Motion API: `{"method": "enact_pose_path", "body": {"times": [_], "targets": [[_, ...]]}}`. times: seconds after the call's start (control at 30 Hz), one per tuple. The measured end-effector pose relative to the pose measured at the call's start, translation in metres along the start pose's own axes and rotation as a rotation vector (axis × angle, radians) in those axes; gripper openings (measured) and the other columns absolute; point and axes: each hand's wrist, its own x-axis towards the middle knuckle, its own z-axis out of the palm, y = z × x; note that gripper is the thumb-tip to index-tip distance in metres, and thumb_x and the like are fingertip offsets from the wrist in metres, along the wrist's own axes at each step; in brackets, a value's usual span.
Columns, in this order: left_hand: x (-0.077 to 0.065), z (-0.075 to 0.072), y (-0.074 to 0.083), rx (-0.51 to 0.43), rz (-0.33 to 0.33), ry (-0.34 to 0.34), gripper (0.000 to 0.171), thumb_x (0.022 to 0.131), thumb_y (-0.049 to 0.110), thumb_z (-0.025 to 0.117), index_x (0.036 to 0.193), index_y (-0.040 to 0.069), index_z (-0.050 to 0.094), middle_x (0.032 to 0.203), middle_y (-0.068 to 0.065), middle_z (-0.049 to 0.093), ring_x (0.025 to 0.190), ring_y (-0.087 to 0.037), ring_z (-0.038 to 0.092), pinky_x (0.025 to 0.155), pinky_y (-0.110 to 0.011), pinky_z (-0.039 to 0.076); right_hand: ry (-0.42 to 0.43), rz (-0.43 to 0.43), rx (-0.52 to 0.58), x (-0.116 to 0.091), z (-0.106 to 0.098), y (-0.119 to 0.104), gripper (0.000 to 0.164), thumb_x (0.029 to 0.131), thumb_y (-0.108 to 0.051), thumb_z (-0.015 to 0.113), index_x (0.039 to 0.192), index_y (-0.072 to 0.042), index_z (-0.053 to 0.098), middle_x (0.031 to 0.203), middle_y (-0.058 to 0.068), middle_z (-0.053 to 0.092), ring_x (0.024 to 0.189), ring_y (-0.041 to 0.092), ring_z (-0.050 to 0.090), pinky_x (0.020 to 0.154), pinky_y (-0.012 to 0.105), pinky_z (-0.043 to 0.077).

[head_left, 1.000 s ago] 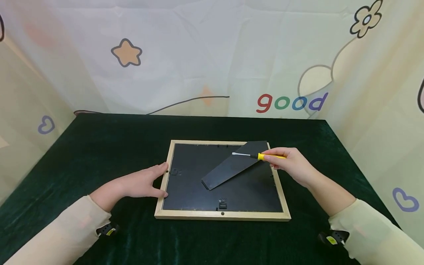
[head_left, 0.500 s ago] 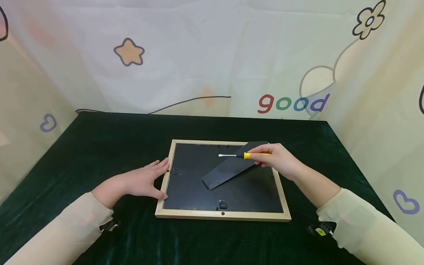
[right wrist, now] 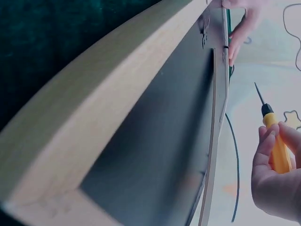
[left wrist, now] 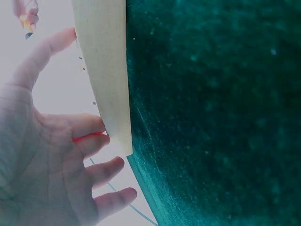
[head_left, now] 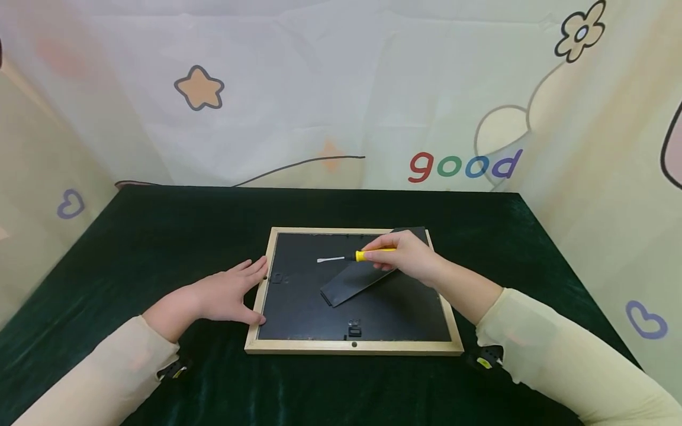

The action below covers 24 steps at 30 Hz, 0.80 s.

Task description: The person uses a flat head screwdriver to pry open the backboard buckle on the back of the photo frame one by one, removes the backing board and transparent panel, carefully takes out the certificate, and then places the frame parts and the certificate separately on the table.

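A picture frame with a light wooden border [head_left: 298, 348] lies back side up, its black backing board [head_left: 303, 322] showing. Across the board slants a black stand flap [head_left: 346, 285], partly hidden by the right hand in the head view. My right hand [head_left: 407, 254] pinches a screwdriver [right wrist: 278, 146] by its yellow handle, held above the board, its flat metal tip [head_left: 330, 260] pointing left. My left hand [head_left: 226, 299] rests with spread fingers and thumb against the frame's left side. In the left wrist view, the thumb [left wrist: 51, 44] and fingertips touch the wooden edge.
Dark green velvet cloth [head_left: 186, 236] covers the table under the frame. A printed curtain [head_left: 298, 89] with a star, flower and the word "good" stands behind and at both sides. Small metal hangers, such as one on the lower border [head_left: 354, 329], sit on the backing board.
My right hand has carried the screwdriver leftward over the backing board, from near the frame's right side to above the flap. The left hand and the frame stay in place.
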Motion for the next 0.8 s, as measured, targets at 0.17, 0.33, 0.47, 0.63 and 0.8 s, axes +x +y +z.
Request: {"method": "enact_pose_path", "body": {"times": [0.17,0.33,0.47,0.63,0.8], "targets": [[0.0,0.001,-0.001,-0.001,0.0,0.008,0.098,0.078,0.05,0.067,0.149,0.004,0.017,0.155,-0.014,0.01,0.138,-0.041,0.013,0.102,-0.06,0.027,-0.013,-0.042,-0.029,0.008,0.009,-0.007,0.023,0.087,-0.02,0.067,0.106,-0.008,0.07,0.099,0.01,0.063,0.08,0.024,0.06,0.076,0.029,0.052],[0.0,-0.001,0.002,0.006,0.002,0.01,0.098,0.077,0.05,0.067,0.148,0.003,0.018,0.154,-0.015,0.012,0.137,-0.042,0.015,0.101,-0.06,0.027,-0.029,-0.051,-0.039,0.014,0.015,-0.01,0.023,0.086,-0.022,0.069,0.104,-0.008,0.071,0.097,0.008,0.063,0.079,0.022,0.059,0.074,0.028,0.052],[-0.001,-0.002,0.003,0.019,-0.005,0.002,0.098,0.077,0.051,0.067,0.148,0.003,0.019,0.154,-0.015,0.013,0.137,-0.042,0.016,0.101,-0.059,0.028,-0.044,-0.043,-0.047,0.017,0.022,-0.013,0.022,0.085,-0.022,0.069,0.103,-0.008,0.071,0.096,0.006,0.064,0.079,0.02,0.059,0.074,0.028,0.052],[-0.001,-0.003,0.002,0.044,-0.009,-0.001,0.099,0.076,0.053,0.067,0.148,0.003,0.02,0.154,-0.015,0.014,0.136,-0.042,0.017,0.1,-0.061,0.028,-0.068,-0.037,-0.047,0.023,0.033,-0.019,0.02,0.086,-0.019,0.069,0.102,-0.007,0.071,0.093,0.008,0.065,0.075,0.02,0.061,0.071,0.027,0.053],[0.0,-0.004,0.002,0.048,-0.005,-0.005,0.1,0.076,0.055,0.067,0.148,0.003,0.02,0.154,-0.015,0.014,0.136,-0.042,0.017,0.1,-0.061,0.028,-0.113,-0.038,-0.033,0.028,0.044,-0.025,0.021,0.086,-0.015,0.067,0.102,-0.002,0.07,0.092,0.013,0.066,0.071,0.022,0.063,0.068,0.026,0.053]]}}
